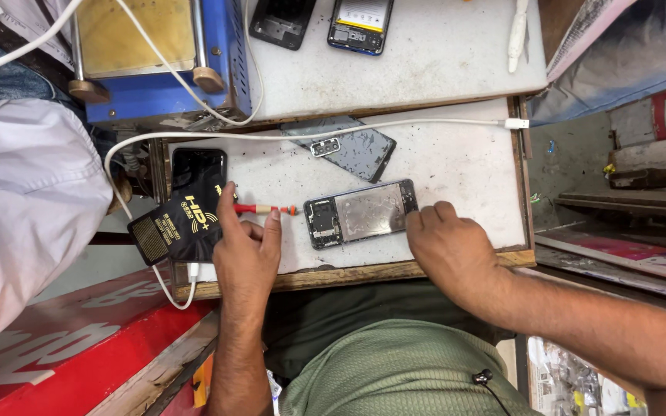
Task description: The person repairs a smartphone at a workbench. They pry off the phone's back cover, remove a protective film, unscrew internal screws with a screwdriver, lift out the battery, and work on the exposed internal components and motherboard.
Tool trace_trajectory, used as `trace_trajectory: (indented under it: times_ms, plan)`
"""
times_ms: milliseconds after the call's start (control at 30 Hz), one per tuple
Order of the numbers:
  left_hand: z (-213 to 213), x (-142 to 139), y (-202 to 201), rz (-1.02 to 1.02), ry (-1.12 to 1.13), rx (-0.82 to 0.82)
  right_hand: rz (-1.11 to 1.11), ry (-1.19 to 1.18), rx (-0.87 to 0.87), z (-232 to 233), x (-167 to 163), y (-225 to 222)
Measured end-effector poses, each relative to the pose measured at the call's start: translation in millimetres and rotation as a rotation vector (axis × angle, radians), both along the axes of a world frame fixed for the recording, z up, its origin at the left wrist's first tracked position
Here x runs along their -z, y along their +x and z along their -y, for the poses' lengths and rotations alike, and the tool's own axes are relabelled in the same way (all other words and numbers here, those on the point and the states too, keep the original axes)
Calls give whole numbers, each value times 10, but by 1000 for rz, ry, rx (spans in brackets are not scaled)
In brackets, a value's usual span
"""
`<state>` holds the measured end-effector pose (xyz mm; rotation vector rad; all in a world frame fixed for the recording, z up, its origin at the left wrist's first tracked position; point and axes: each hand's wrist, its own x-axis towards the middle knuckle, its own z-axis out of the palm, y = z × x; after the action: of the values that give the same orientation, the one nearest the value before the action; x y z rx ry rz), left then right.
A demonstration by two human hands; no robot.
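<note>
An opened phone [360,213] with its back removed lies on the white work board [456,166]. My left hand [247,250] grips a small red-handled screwdriver [265,209] between thumb and fingers. Its tip points right, at the phone's left end. My right hand [447,243] rests on the board with its fingertips holding the phone's right end. The grey back cover [348,148] lies just beyond the phone, inner side up.
A black packet [181,225] and a dark phone [198,166] sit left of my left hand, with a white cable [395,124] looped around them. Further back are a blue machine [225,54], two opened phones [360,25] and a white tool [518,35]. Another person's white-clothed side [17,192] is at left.
</note>
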<state>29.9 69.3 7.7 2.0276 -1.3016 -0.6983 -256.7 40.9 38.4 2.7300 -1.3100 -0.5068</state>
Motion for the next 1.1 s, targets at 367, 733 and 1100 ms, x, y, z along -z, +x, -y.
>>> trace_trajectory:
  times_ms: [367, 733, 1100]
  plan:
    - [27, -142, -368, 391, 85, 665, 69, 0, -71, 130, -51, -52]
    - [102, -37, -313, 315, -108, 656, 647, -43, 35, 891, 11, 242]
    - [-44, -122, -325, 232, -393, 639, 659, 152, -38, 1021, 33, 162]
